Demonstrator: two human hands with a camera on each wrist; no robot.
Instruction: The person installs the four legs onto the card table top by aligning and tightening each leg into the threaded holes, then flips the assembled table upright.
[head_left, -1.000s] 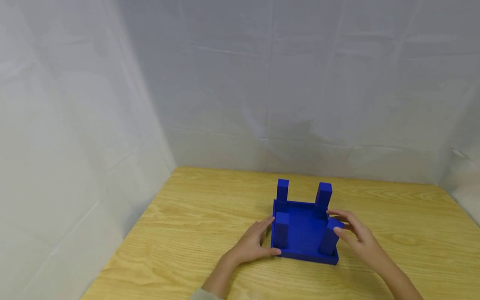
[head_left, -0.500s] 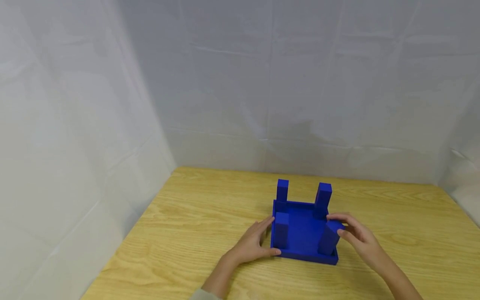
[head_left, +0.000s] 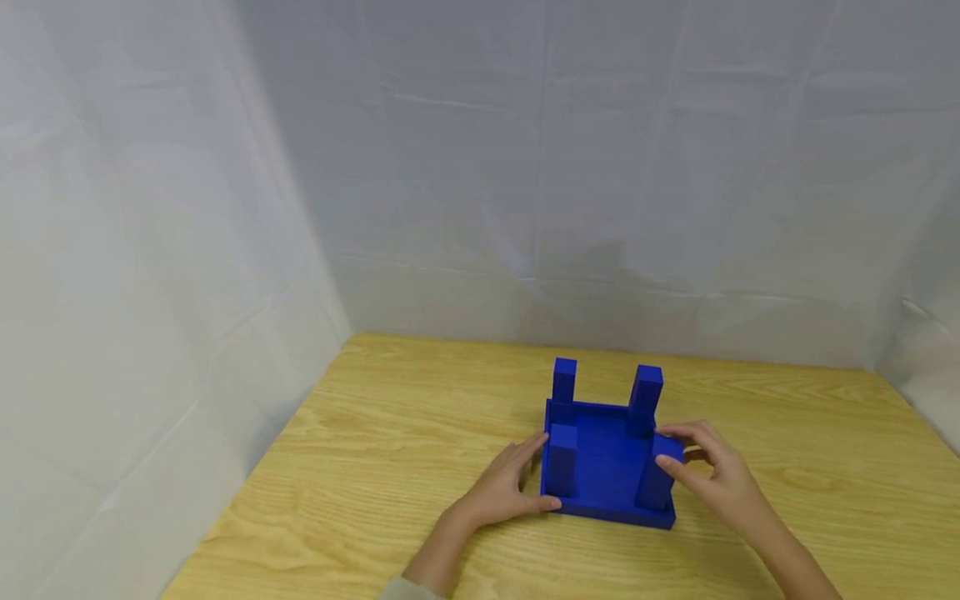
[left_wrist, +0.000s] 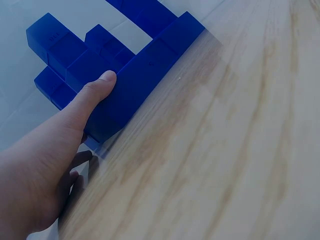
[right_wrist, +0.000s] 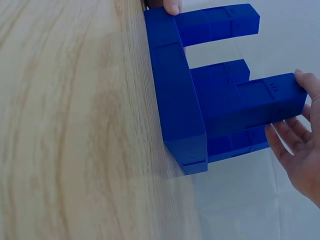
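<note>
White sheets hang behind our wooden counter (head_left: pixel 420 433). The blue tray (head_left: pixel 603 467) sits in the middle with four posts up. Our left hand (head_left: pixel 502 487) rests flat on its side. Our right hand (head_left: pixel 712 475) pinches the near right post (head_left: pixel 658 479), almost straight.

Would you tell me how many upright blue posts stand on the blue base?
4: far left, far right, near left, and near right, which the right hand grips.
</note>
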